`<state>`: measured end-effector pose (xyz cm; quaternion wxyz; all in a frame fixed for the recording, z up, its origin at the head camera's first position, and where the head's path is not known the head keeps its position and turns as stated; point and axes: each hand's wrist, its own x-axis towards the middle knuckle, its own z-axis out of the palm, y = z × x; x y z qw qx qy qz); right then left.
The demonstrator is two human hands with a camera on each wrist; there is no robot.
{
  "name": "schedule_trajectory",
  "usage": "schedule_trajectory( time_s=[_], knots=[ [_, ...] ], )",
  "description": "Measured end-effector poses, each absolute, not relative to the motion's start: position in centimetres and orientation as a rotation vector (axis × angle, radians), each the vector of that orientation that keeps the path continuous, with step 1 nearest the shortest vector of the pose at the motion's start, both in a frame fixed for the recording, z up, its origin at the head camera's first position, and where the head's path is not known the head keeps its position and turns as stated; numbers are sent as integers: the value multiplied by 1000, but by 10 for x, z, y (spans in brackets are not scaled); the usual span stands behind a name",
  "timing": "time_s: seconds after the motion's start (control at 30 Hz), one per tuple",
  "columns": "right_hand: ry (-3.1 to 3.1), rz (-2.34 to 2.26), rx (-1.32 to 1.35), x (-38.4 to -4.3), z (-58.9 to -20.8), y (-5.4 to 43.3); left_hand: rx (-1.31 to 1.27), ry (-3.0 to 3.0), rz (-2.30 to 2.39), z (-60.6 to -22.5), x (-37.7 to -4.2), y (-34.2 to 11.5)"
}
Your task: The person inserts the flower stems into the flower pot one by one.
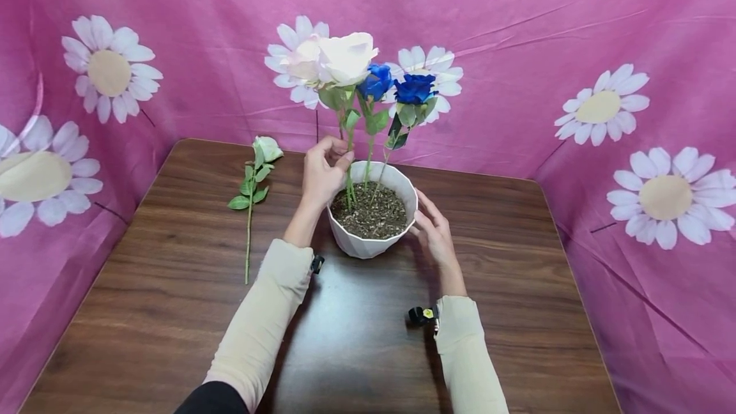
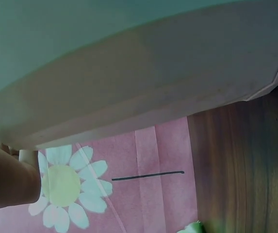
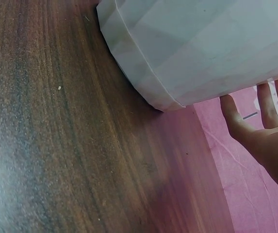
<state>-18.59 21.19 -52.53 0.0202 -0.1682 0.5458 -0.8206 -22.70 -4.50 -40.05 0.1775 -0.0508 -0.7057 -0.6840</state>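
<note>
A white faceted flower pot point(image 1: 368, 246) filled with dark soil point(image 1: 379, 213) stands on the table. In it rise a white rose point(image 1: 347, 59), a pale pink rose point(image 1: 303, 61) beside it, and two blue roses point(image 1: 376, 82) on the right. My left hand point(image 1: 324, 168) pinches a green stem under the pale roses, just above the pot's left rim. Against the pot's right side rests my right hand point(image 1: 436, 232); the right wrist view shows its fingertips point(image 3: 227, 101) touching the wall, fingers extended. In the left wrist view, the pot hides most of the left hand point(image 2: 12, 177).
A loose white rose point(image 1: 268, 148) with green leaves lies left of the pot on the brown wooden table point(image 1: 506, 312). Pink cloth point(image 1: 489, 11) printed with large daisies hangs behind and along both sides of the table.
</note>
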Motion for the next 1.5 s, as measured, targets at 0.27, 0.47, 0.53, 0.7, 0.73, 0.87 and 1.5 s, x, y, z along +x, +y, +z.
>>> schedule_trajectory(
  time_s=[0.27,0.47,0.53,0.7,0.73,0.87,1.5],
  knots=[
    [1689,-2576,-504,-177,-507,203,-155,-2054,-1938,-396,-225,-45],
    [1694,-2560,-487,-179,-513,204,-118,-2166,-1790,-403,-221,-47],
    [1732,-2541,-453,-176,-508,200,-101,-2180,-1753,-404,-219,-49],
    [1736,-2557,-396,-172,-499,195,-104,-2163,-1766,-404,-216,-55],
    [1736,-2558,-391,-172,-499,195,-104,-2152,-1788,-404,-216,-56],
    [1743,-2551,-408,-172,-499,196,-107,-2107,-1891,-407,-216,-63],
    [1749,-2550,-326,-171,-496,196,65,-2034,-2193,-442,-209,-94]
  ],
)
